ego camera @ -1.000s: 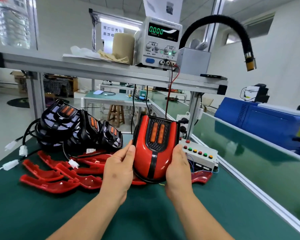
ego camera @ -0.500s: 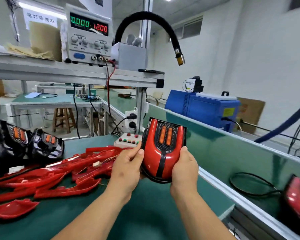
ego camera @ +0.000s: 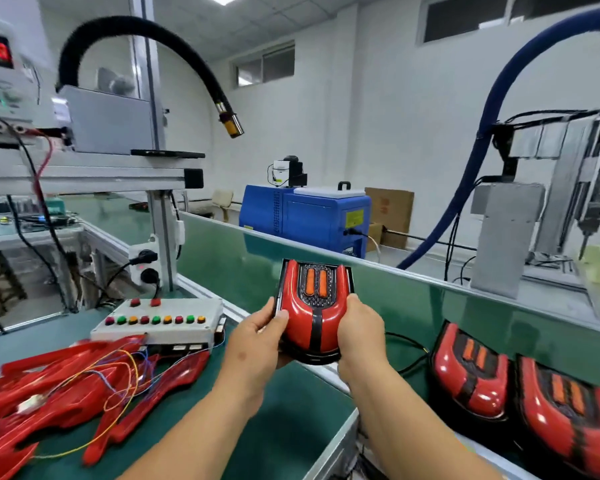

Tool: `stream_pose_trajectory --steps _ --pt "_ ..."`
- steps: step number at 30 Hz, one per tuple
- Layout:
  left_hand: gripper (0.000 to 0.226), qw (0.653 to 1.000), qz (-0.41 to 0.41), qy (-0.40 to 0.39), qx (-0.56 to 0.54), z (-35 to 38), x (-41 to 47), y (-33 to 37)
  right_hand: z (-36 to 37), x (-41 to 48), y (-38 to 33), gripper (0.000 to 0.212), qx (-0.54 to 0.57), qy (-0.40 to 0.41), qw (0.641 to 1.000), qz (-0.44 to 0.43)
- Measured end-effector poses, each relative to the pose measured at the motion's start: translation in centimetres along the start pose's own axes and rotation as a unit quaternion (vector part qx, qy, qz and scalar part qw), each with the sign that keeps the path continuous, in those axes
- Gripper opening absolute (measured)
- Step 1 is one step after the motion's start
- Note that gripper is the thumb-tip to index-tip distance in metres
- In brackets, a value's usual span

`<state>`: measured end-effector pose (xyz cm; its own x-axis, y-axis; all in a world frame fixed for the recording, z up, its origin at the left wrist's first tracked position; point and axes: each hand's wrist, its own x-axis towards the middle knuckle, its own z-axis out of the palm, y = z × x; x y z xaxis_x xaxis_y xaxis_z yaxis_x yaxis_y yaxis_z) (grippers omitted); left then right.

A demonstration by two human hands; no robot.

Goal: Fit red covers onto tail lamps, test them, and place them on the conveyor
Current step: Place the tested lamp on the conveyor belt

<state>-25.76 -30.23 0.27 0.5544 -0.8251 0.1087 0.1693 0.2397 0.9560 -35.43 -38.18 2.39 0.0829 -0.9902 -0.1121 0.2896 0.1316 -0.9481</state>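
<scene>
Clasping the red-and-black plastic tail lamp (ego camera: pixel 312 315) by its flanks, left hand (ego camera: pixel 253 341) and right hand (ego camera: pixel 361 336) hold it above the bench's (ego camera: pixel 274 431) right edge, beside the green conveyor (ego camera: pixel 413 306). Looks light, stiff, slippery; flanks seem safest.

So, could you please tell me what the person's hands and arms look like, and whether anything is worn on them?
Both are bare: the left hand and right hand wear no gloves, and no rings, watch or wristband show. The forearms are uncovered to the picture's lower edge; no sleeve is in view.
</scene>
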Motion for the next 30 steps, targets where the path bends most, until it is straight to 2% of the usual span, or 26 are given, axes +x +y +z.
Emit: stream_pose_trajectory --steps 3,9,12,18,20,24,28,30 --pt "0.040 1.000 -0.015 0.019 -0.014 -0.8 3.1 1.4 2.7 2.3 -0.9 0.021 -0.012 -0.029 0.999 0.042" --pt "0.013 0.991 -0.104 0.082 -0.024 -3.5 9.2 4.6 8.6 6.2 -2.2 0.023 -0.041 -0.102 0.988 0.113" --pt "0.011 0.984 -0.139 0.112 -0.023 -4.3 11.0 5.9 10.3 7.2 -2.5 0.018 -0.056 -0.139 0.972 0.178" --pt "0.012 0.979 -0.167 0.112 -0.043 -5.2 12.9 6.8 12.1 9.3 -2.1 0.023 -0.056 -0.169 0.969 0.168" --pt "0.018 0.980 -0.158 0.105 -0.054 -5.4 13.4 6.4 12.5 10.0 -1.8 0.023 -0.054 -0.155 0.973 0.163" --pt "0.050 0.989 -0.093 0.099 -0.063 -5.6 13.3 5.4 13.2 11.0 -0.4 0.026 -0.030 -0.162 0.981 0.102" --pt "0.066 0.988 0.040 0.144 -0.041 -5.3 12.7 3.3 14.3 11.6 0.4 0.027 0.007 -0.194 0.972 0.135" --pt "0.066 0.979 0.070 0.189 -0.031 -4.8 12.3 2.6 15.2 11.9 0.7 0.029 -0.012 -0.209 0.965 0.156"
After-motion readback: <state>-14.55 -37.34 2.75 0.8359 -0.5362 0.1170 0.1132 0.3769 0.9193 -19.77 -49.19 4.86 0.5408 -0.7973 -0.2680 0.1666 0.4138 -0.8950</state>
